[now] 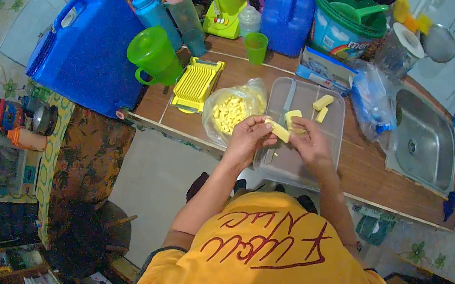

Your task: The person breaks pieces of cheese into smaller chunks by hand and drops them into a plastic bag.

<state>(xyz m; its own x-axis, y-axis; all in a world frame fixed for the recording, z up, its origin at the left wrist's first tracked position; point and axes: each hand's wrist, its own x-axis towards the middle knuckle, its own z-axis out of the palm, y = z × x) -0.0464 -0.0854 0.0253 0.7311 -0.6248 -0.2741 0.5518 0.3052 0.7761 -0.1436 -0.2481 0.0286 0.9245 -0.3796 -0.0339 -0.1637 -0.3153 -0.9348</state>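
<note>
My left hand [254, 132] pinches a pale yellow food stick [277, 130], perhaps cheese. My right hand [311, 145] has its fingertips at the stick's right end. Against the right fingers is a wider yellow piece [291, 116]; whether it is held too is unclear. Both hands are over a clear plastic tray [338, 111]. Two more yellow sticks [323, 102] lie in its far right part. A knife with a pale blue handle [290, 94] lies along the tray's left side, partly hidden by my hands. Left of the tray, an open plastic bag [210, 114] contains small yellow cubes [228, 114].
A yellow slicer [196, 84] and green pitcher [153, 56] stand left of the bag. Behind are a green cup [255, 48], blue box [324, 70] and blue jug [288, 13]. A plastic bag [374, 97] and steel sink [426, 140] are at right. A larger blue jug [93, 47] stands far left.
</note>
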